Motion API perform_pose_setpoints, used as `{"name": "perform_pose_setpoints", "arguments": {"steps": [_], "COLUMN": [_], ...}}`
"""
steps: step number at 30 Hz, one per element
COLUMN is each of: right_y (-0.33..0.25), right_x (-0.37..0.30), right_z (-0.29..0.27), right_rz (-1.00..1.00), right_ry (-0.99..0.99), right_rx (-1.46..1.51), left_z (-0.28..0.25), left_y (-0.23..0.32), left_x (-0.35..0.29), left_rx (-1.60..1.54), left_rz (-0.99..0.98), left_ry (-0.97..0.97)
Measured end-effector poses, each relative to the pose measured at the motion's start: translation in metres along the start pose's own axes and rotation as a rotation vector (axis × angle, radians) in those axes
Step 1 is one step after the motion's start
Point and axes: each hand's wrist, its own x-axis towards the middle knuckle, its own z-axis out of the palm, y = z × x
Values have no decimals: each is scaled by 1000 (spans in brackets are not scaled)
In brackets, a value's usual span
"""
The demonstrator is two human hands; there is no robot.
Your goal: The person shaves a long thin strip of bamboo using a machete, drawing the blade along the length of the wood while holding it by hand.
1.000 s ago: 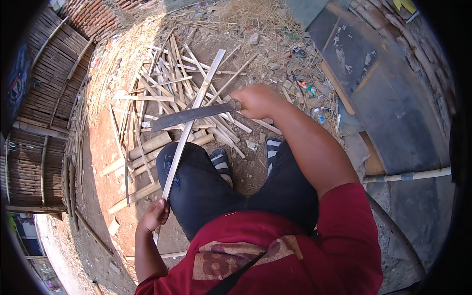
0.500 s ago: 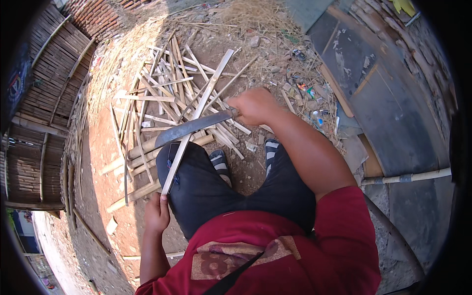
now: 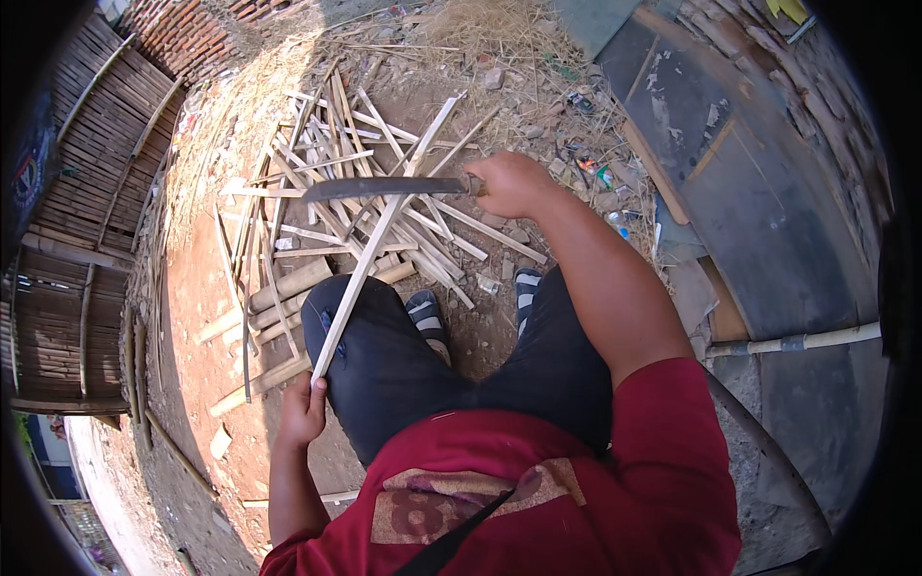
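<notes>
My right hand (image 3: 514, 184) grips the handle of a machete (image 3: 384, 187), its long dark blade reaching leftward across a pale bamboo strip (image 3: 360, 269). The near end of that strip is pinched in my left hand (image 3: 303, 411), beside my left knee. From there the strip slants up and to the right over my thigh, its far end above a heap of split bamboo strips (image 3: 336, 154). Blade and strip cross near the strip's upper half; whether they touch I cannot tell.
Thick bamboo poles (image 3: 259, 379) lie on the dirt left of my knee. Woven bamboo panels (image 3: 106, 134) stand at the left. Dark boards (image 3: 768, 211) lean on the right, with litter (image 3: 595, 173) scattered beside them. A brick wall (image 3: 182, 34) rises at the back left.
The machete has moved farther up along the strip, away from my body, and its blade has turned more level. My left hand has hardly moved.
</notes>
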Motion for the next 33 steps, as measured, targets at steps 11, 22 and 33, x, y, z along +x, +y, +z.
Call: {"name": "perform_pose_setpoints", "arguments": {"steps": [11,22,33], "right_y": [-30,-5,30], "right_x": [-11,-4,7], "right_z": [5,12,6], "right_rz": [-222,-90,162], "right_ry": [-140,78,261], "right_rx": [-168,-8,98], "left_z": [-8,-12,-14], "left_y": [-25,-31,-33], "left_x": [-1,-1,-6], "left_rx": [-261,-364,-271], "left_rz": [-177,-291,-234], "left_ry": [-176,-238,-197]}}
